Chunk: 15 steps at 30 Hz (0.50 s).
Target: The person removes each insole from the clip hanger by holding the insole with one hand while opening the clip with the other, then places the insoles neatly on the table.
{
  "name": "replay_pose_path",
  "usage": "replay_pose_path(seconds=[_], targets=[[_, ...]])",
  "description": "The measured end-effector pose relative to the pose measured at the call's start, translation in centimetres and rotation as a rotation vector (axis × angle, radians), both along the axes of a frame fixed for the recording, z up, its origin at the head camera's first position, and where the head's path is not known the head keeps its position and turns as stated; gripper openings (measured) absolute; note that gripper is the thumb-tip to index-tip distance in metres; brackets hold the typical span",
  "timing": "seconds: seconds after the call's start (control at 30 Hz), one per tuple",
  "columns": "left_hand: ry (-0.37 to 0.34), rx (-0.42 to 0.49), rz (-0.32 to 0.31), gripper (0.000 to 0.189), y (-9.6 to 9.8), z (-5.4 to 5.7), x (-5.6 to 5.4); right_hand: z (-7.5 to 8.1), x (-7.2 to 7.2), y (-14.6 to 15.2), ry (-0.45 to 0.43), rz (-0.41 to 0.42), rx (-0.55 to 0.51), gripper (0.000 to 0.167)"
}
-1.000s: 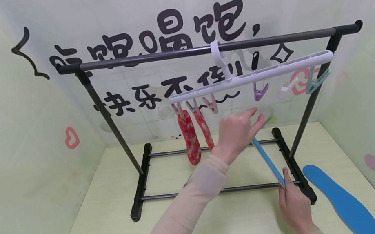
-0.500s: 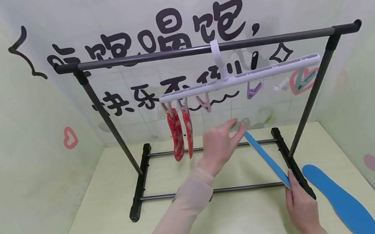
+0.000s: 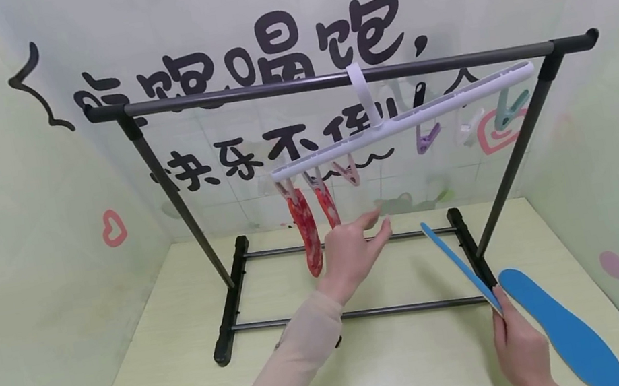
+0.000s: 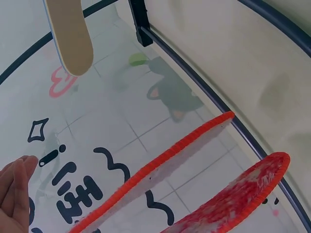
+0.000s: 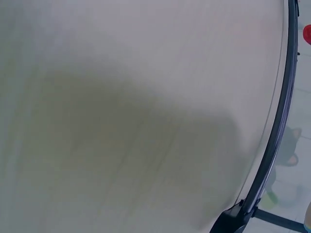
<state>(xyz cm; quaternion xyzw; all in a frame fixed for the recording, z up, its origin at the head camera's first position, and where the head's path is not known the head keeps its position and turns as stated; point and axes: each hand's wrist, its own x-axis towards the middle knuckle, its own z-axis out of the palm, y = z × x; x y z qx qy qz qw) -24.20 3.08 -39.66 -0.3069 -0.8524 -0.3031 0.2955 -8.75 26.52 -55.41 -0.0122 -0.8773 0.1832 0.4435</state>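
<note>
My left hand (image 3: 350, 254) is in front of the rack, thumb and forefinger extended and apart, with nothing between them. Its fingertips (image 4: 30, 165) show at the left edge of the left wrist view. Close beside it hang two red-and-white marbled insoles (image 3: 307, 234), held by clips at the left end of a lilac clip hanger (image 3: 339, 149). My right hand (image 3: 522, 345) pinches the lower end of a blue insole (image 3: 457, 260) edge-on; its tan underside (image 4: 73, 43) shows in the left wrist view. The right wrist view leaves the right hand out.
A black rack (image 3: 244, 94) bears the hanger by its hook, tilted with the right end higher. A pink clip (image 3: 348, 173), a purple clip (image 3: 428, 137), a white clip (image 3: 469, 128) and a green clip (image 3: 509, 110) hang without insoles. Another blue insole (image 3: 571, 326) lies on the table's right.
My left hand has moved left and down, away from the blue insole's tip. My right hand has shifted right and down with that insole. The hanger has swung, its right end now higher.
</note>
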Motion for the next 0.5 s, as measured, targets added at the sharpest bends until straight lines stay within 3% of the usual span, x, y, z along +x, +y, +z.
replay_pose_path(seconds=[0.23,0.5], targets=[[0.006,0.023,0.005,0.024,-0.4,-0.8,0.2,0.1,1.1,1.6,-0.097,-0.093,-0.019,0.047],[-0.061,0.02,-0.003,0.027,-0.9,-1.7,0.3,-0.2,3.0,3.9,-0.056,-0.191,-0.04,0.041]])
